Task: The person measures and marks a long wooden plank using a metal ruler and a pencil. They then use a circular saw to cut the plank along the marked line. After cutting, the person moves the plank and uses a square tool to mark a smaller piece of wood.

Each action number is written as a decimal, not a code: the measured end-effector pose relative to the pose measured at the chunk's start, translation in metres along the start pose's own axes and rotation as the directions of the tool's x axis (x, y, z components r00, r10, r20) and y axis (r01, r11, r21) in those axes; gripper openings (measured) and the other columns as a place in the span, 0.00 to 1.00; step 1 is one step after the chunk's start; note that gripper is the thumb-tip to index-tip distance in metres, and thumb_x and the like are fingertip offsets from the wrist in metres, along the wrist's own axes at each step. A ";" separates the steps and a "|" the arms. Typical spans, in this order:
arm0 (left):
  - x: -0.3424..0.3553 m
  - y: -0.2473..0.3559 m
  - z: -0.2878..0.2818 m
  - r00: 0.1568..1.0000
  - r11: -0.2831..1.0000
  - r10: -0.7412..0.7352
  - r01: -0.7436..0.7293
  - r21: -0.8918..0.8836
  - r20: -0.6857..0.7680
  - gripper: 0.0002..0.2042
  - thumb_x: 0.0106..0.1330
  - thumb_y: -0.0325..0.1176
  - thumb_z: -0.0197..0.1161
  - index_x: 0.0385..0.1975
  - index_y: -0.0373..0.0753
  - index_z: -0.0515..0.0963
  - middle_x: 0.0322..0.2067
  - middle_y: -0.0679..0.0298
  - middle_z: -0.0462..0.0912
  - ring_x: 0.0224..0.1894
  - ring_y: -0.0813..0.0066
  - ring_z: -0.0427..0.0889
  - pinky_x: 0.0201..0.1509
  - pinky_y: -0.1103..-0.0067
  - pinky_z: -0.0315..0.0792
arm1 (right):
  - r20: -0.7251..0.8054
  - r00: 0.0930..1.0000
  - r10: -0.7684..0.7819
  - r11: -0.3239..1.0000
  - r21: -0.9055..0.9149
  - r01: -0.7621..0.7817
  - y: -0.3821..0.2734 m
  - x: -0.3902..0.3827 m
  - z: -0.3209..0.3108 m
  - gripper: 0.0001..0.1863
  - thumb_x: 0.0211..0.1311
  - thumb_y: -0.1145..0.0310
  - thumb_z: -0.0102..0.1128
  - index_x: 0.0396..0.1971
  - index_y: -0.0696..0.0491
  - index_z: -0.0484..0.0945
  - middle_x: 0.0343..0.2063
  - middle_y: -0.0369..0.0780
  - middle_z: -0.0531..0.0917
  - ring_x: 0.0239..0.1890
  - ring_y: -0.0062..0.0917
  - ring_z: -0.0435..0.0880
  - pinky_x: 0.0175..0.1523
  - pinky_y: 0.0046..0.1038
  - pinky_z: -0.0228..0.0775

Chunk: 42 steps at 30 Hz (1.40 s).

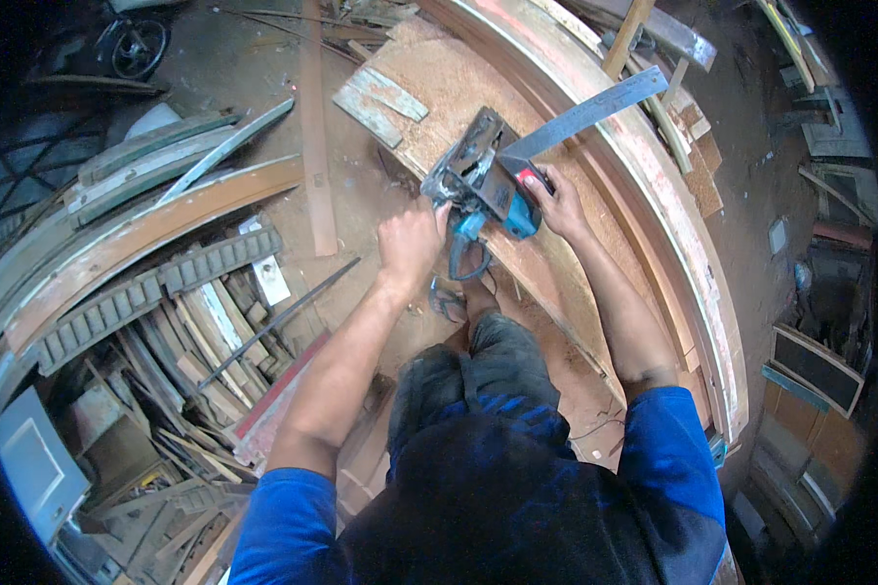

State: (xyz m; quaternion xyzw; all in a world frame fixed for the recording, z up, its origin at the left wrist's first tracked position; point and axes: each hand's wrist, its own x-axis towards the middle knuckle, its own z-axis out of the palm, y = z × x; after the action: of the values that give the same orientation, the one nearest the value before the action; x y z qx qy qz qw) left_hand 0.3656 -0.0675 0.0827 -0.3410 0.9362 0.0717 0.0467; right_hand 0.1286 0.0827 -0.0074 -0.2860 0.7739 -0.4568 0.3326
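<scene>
A teal circular saw (523, 218) is held tilted, with a metal square (595, 115) set at its base plate.
The saw, above the sawdust-covered bench (463, 60), is grasped by the left hand's (412, 244) fingers; the square's dark end appears clasped by the right hand's (563, 207).

Spoked wheel (139, 49), upper L. Long planks (234, 192) stacked below it; ridged grey strip (135, 300) nr 'em. Thin dark rod (281, 323) lies o/ scrap wood (226, 327). Lt-blue panel (31, 468) btm L; dark framed board (818, 369) far R.
</scene>
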 end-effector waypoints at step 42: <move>0.010 0.006 0.031 0.775 -0.069 -0.232 0.590 -0.805 0.588 0.28 0.78 0.54 0.41 0.38 0.33 0.79 0.27 0.56 0.84 0.30 0.62 0.86 0.35 0.64 0.78 | -0.025 0.978 -0.208 0.957 -0.209 0.199 0.025 0.048 0.024 0.22 0.70 0.59 0.66 0.54 0.60 0.82 0.45 0.42 0.89 0.46 0.23 0.85 0.54 0.29 0.77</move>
State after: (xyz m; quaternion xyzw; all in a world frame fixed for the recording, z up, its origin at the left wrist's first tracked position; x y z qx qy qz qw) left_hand 0.3556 -0.0644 0.0517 -0.5369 0.4676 0.7006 -0.0469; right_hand 0.1140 0.0448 -0.0504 -0.3860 0.7911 -0.4127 0.2341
